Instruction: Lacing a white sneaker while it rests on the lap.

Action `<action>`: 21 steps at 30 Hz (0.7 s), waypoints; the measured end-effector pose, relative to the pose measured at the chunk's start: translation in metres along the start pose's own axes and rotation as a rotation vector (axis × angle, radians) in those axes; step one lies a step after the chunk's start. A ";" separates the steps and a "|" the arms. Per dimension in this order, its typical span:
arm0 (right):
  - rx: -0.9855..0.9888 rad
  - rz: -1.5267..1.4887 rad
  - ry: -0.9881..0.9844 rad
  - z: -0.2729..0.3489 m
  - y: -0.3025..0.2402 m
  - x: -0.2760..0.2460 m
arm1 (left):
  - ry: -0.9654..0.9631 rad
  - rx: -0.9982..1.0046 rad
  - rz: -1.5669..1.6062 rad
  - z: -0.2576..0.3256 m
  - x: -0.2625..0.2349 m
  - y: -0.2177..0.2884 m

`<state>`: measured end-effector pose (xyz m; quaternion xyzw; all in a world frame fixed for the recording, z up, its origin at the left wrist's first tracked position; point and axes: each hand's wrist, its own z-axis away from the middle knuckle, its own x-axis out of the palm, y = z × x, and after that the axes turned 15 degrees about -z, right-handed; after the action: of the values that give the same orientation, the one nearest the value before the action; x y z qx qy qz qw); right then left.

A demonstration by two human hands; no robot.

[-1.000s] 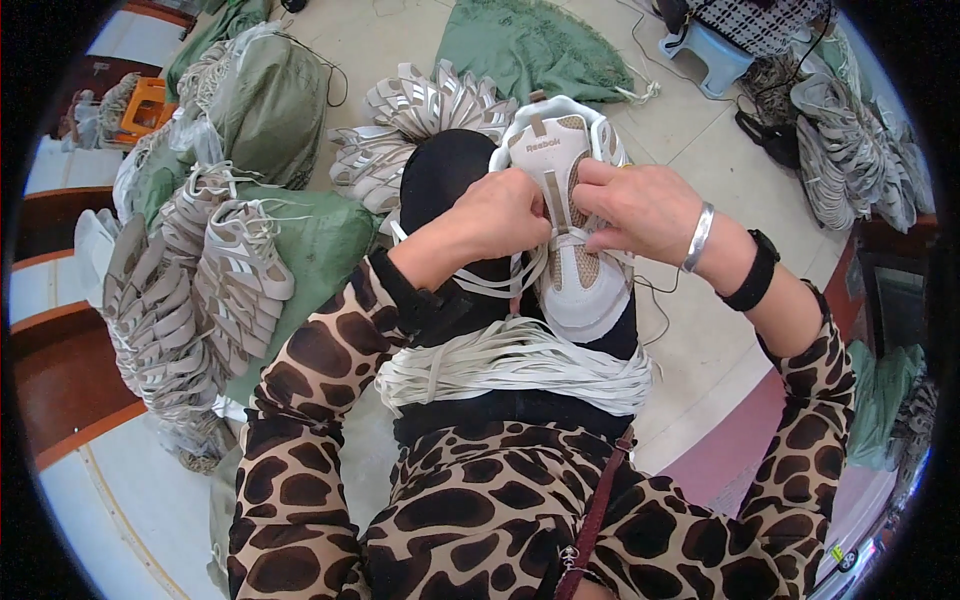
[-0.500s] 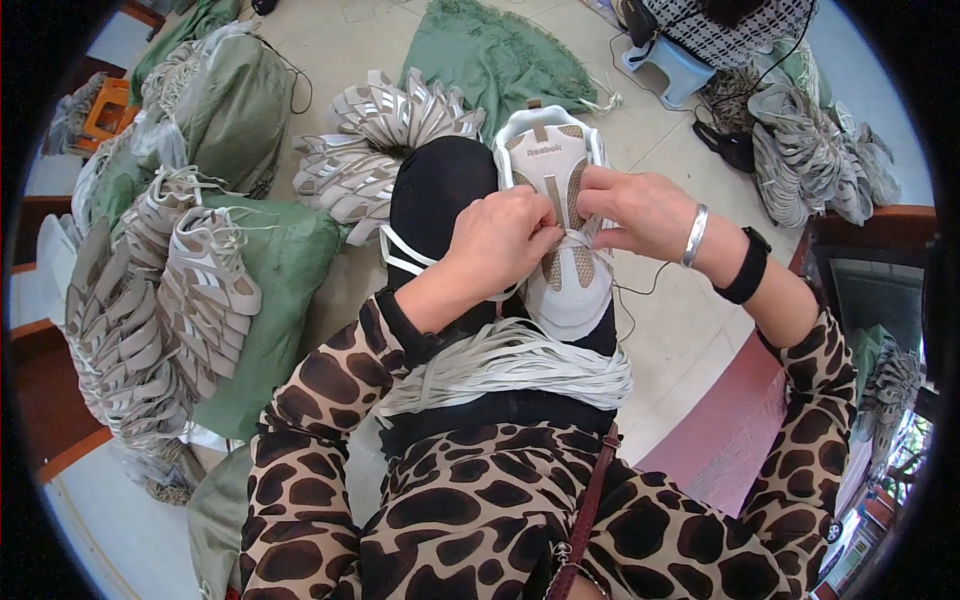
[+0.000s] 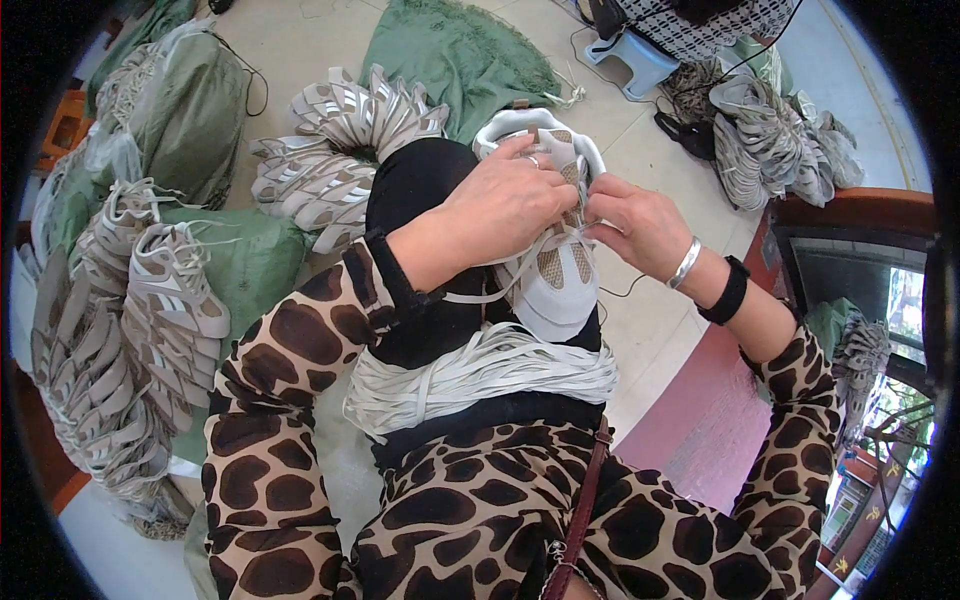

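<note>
White, beige and tan-mesh shoe upper (image 3: pixel 550 312), one: on the person's black-clad right leg, toe end toward the body, tan tab at the far end. Cream flat shoelace (image 3: pixel 560 240): across the upper's front, a loose length trailing left.

Left hand (image 3: pixel 512 200): laid over the upper's middle, fingers bent; fingertips partly hidden, so whether the grip is clamped on anything cannot be told. Right hand (image 3: pixel 637 228): at the upper's right edge, grip together, thumb and finger pinching the shoelace; silver bangle (image 3: pixel 685 263) on the wrist.

Bundle of cream flat laces (image 3: pixel 480 378): across both thighs, just below the toe. Ring of beige-and-white shoe uppers (image 3: pixel 285 180): on the pale tiled floor (image 3: pixel 660 170), beyond the left knee. Green woven sack (image 3: pixel 445 65): behind that ring. Light-blue plastic stool (image 3: pixel 645 62): far right.
</note>
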<state>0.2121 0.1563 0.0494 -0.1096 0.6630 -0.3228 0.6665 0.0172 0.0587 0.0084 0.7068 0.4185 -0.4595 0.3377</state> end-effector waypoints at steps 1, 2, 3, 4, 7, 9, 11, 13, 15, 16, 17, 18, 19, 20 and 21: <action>0.007 0.003 -0.003 -0.003 -0.001 -0.001 | 0.041 -0.016 0.014 0.001 0.001 0.000; 0.057 -0.017 -0.063 -0.008 0.000 -0.003 | 0.044 -0.014 0.021 0.001 0.002 -0.001; 0.107 -0.037 -0.121 -0.013 -0.001 -0.004 | 0.012 -0.049 0.063 0.001 0.003 -0.002; 0.117 -0.033 -0.119 -0.016 0.000 -0.003 | -0.018 -0.081 0.106 -0.001 0.004 -0.004; 0.243 -0.023 -0.100 -0.025 -0.001 0.003 | -0.050 -0.128 0.288 -0.003 0.004 -0.008; 0.348 -0.022 -0.099 -0.029 -0.001 0.008 | -0.042 -0.168 0.349 -0.004 0.003 -0.014; 0.351 -0.066 -0.090 -0.034 -0.001 0.011 | -0.042 -0.213 0.402 0.000 0.000 -0.022; 0.373 -0.103 -0.078 -0.033 0.002 0.012 | -0.072 -0.535 0.798 -0.002 -0.004 -0.029; 0.331 -0.220 0.009 -0.033 0.004 0.010 | -0.053 -0.563 0.903 -0.001 -0.001 -0.032; 0.326 -0.220 0.013 -0.037 0.005 0.008 | -0.030 -0.596 1.011 -0.001 -0.001 -0.033; 0.270 -0.316 0.112 -0.041 0.005 0.006 | -0.011 -0.584 1.052 -0.002 0.000 -0.035; 0.212 -0.416 0.208 -0.045 0.006 0.004 | -0.011 -0.589 1.044 -0.003 -0.001 -0.035; 0.204 -0.418 0.208 -0.053 0.000 -0.008 | 0.023 -0.601 1.105 -0.005 -0.005 -0.037; 0.260 -0.663 0.311 -0.064 -0.005 -0.028 | 0.057 -0.612 1.164 -0.007 -0.008 -0.039; 0.318 -0.910 0.416 -0.074 -0.006 -0.042 | 0.202 -0.568 1.097 -0.012 -0.012 -0.042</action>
<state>0.1432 0.1968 0.0802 -0.2177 0.6095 -0.6911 0.3216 -0.0184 0.0836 0.0199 0.7415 0.1305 -0.0210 0.6578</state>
